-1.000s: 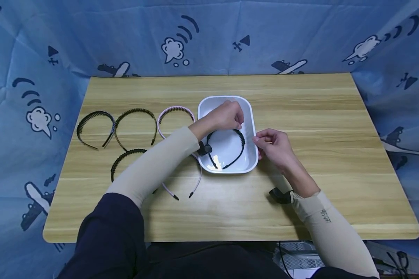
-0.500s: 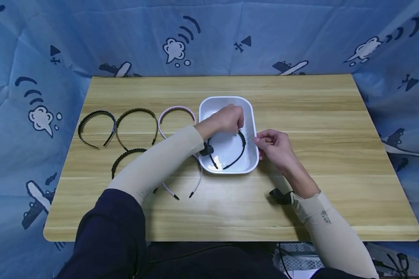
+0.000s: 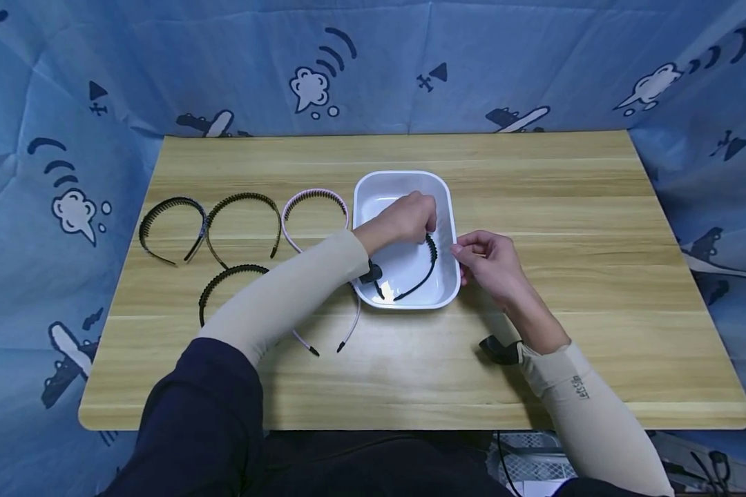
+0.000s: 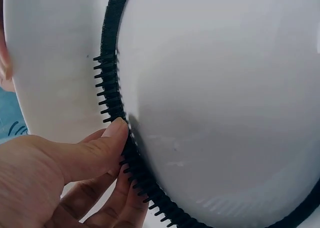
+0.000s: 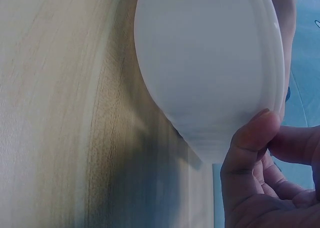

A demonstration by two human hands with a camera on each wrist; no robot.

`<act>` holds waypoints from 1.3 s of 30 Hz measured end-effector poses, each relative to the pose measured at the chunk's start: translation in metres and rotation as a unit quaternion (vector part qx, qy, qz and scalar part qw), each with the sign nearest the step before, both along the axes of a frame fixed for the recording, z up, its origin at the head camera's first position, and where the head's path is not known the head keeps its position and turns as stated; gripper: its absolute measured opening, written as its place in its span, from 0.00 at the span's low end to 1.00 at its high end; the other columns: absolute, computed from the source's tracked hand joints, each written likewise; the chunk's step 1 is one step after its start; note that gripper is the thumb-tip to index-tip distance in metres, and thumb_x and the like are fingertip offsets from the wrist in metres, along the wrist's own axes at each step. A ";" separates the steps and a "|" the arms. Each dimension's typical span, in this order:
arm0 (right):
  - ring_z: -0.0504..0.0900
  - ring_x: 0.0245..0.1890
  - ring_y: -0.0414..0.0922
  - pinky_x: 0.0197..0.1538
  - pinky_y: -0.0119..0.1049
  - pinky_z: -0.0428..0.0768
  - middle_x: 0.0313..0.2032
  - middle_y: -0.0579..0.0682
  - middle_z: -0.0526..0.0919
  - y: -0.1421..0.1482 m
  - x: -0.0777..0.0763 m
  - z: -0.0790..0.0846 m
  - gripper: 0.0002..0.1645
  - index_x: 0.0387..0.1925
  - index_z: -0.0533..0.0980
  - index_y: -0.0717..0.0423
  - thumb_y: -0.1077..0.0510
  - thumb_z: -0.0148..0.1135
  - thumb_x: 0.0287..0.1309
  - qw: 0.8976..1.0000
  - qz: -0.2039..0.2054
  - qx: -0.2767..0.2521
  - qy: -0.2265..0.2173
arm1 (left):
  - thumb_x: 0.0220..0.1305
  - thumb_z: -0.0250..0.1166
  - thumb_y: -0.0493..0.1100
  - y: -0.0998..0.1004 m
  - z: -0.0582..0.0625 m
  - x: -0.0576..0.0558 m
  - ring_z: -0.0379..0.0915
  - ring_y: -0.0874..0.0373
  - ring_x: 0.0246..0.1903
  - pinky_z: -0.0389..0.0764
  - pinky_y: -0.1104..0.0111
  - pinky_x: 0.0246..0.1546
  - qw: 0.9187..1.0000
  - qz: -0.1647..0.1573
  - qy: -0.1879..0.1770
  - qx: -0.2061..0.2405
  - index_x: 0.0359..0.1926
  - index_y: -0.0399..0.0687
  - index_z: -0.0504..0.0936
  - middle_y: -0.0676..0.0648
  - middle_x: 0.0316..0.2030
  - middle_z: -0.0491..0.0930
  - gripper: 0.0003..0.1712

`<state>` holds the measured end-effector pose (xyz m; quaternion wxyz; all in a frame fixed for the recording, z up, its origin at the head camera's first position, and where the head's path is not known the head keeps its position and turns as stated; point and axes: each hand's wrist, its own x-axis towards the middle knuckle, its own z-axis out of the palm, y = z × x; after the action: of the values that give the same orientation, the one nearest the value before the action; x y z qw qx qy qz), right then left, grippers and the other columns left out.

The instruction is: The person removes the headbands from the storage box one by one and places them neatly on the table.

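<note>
Inside a white plastic basin [image 3: 404,172], my left hand [image 3: 405,219] pinches a black toothed headband [image 3: 433,252] at its curved top, thumb on one face and fingers behind. The left wrist view shows the headband's comb teeth [image 4: 107,93] along one edge, with the left thumb [image 4: 116,130] pressed on the band. Its two tips point toward the near side of the basin, and my left hand hides part of the arch in the head view. My right hand [image 3: 486,261] grips the basin's right rim [image 5: 280,82] between thumb and fingers.
Left of the basin several headbands lie on the wooden table [image 3: 566,207]: a dark one [image 3: 173,200], an olive-gold one [image 3: 242,196], a pink one [image 3: 315,192] and a black one [image 3: 214,281]. My left sleeve [image 3: 286,297] partly covers a pale lilac headband [image 3: 356,319].
My left hand has come slightly nearer within the basin, covering more of the headband's arch. The black headband has shifted a little to the left. My right hand stays on the rim.
</note>
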<state>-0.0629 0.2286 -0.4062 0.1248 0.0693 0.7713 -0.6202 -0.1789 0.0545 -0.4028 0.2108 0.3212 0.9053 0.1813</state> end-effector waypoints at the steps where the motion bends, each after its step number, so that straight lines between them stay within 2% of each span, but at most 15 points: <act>1: 0.78 0.19 0.37 0.24 0.30 0.81 0.23 0.41 0.83 0.000 0.000 0.000 0.15 0.51 0.74 0.76 0.65 0.61 0.73 1.000 0.000 0.001 0.001 | 0.58 0.72 0.30 0.000 0.000 0.000 0.80 0.55 0.47 0.82 0.66 0.49 1.000 0.001 0.002 -0.003 0.44 0.47 0.93 0.48 0.44 0.90 0.14; 9: 0.78 0.18 0.36 0.24 0.30 0.81 0.23 0.40 0.82 -0.002 0.000 0.001 0.13 0.50 0.74 0.75 0.65 0.61 0.73 1.000 -0.002 0.003 0.005 | 0.58 0.74 0.33 -0.002 0.002 0.002 0.79 0.54 0.47 0.82 0.65 0.49 1.000 0.003 0.010 -0.020 0.41 0.48 0.93 0.48 0.42 0.90 0.10; 17: 0.78 0.19 0.36 0.24 0.30 0.81 0.23 0.38 0.83 -0.002 0.001 0.001 0.14 0.51 0.74 0.76 0.66 0.60 0.73 1.000 -0.002 0.004 0.009 | 0.55 0.73 0.31 -0.002 0.009 0.005 0.77 0.55 0.45 0.81 0.66 0.45 1.000 0.005 0.026 -0.016 0.39 0.48 0.92 0.49 0.41 0.89 0.11; 23: 0.78 0.19 0.36 0.24 0.30 0.81 0.23 0.38 0.82 -0.003 0.001 0.000 0.14 0.51 0.74 0.77 0.66 0.60 0.73 1.000 -0.002 0.002 0.013 | 0.56 0.72 0.30 -0.002 0.013 0.005 0.78 0.55 0.42 0.81 0.67 0.42 1.000 0.007 0.023 -0.011 0.39 0.47 0.91 0.48 0.40 0.89 0.11; 27: 0.78 0.19 0.36 0.24 0.31 0.82 0.24 0.39 0.82 -0.002 0.000 0.000 0.16 0.52 0.74 0.77 0.65 0.61 0.73 1.000 0.000 0.009 0.012 | 0.57 0.71 0.29 -0.003 0.017 0.005 0.80 0.56 0.38 0.81 0.67 0.38 1.000 0.007 0.031 -0.002 0.38 0.46 0.91 0.48 0.39 0.90 0.11; 32: 0.78 0.20 0.36 0.25 0.31 0.82 0.24 0.38 0.82 -0.002 0.000 0.000 0.17 0.52 0.73 0.77 0.64 0.61 0.73 1.000 0.004 0.013 0.009 | 0.58 0.66 0.28 -0.006 0.024 0.005 0.80 0.56 0.36 0.80 0.67 0.34 0.998 0.003 0.059 -0.001 0.36 0.48 0.92 0.48 0.37 0.90 0.13; 39: 0.79 0.20 0.38 0.25 0.32 0.83 0.23 0.37 0.82 -0.002 -0.001 0.000 0.16 0.53 0.73 0.76 0.64 0.61 0.73 1.000 0.007 0.019 0.007 | 0.63 0.66 0.30 -0.010 0.033 0.006 0.79 0.58 0.38 0.79 0.69 0.36 0.998 -0.003 0.066 -0.005 0.38 0.49 0.93 0.50 0.38 0.90 0.12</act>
<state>-0.0636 0.2267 -0.4063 0.1221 0.0622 0.7841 -0.6053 -0.1732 0.0448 -0.3696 0.1530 0.3344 0.9170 0.1544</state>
